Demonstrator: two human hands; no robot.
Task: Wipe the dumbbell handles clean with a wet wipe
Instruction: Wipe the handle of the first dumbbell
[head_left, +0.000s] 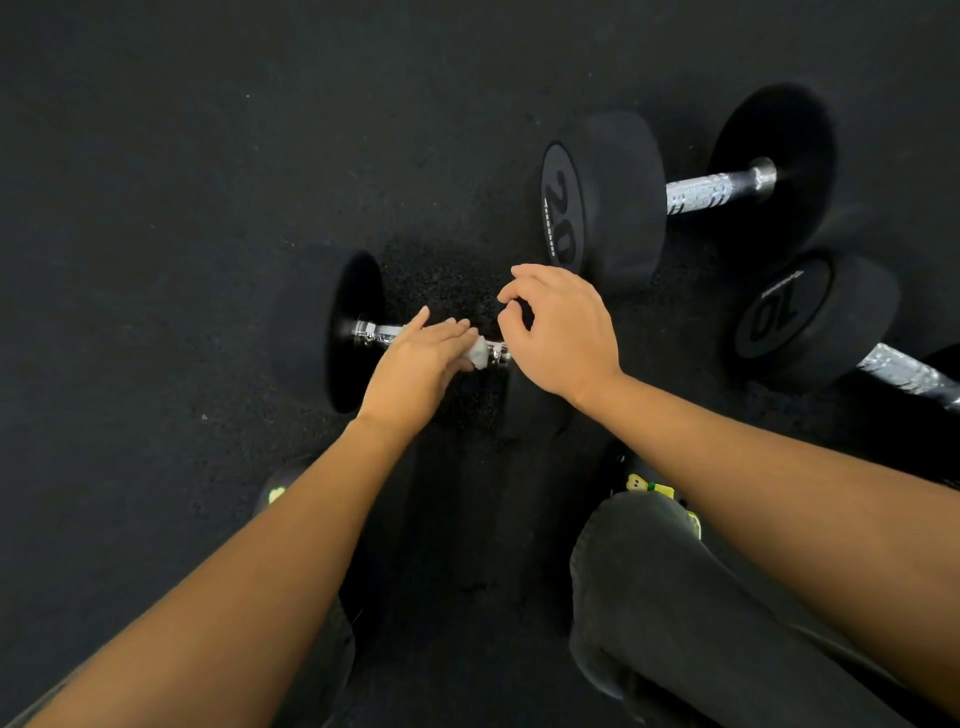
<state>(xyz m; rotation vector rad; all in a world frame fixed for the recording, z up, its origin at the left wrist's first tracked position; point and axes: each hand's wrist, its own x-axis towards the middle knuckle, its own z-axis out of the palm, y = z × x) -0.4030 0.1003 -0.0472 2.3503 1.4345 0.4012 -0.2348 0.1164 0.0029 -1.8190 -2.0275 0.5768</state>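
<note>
A knee (675, 597) in dark trousers and two bare forearms fill the bottom of the view, with shoes (655, 488) marked in yellow-green just beyond the knee. Everything rests on a black rubber floor (156, 208).

A big dumbbell marked 20 (613, 197) lies at the upper right, its silver handle bare. Just below it, at the right edge, lies a smaller dumbbell marked 10 (810, 322), partly cut off by the frame. A third dumbbell (353, 332) lies nearest the person, in the middle of the floor, its left weight showing and its right end hidden under the hands.

The right hand (561, 338) hovers over that hidden right end, fingers loosely curled; whether they grip anything cannot be told. The left hand (415, 369) lies across the near handle (376, 332), fingers straight and together, pressing on the wet wipe (480, 354). The wipe is a small white wad on the handle, peeking out past the fingertips.
</note>
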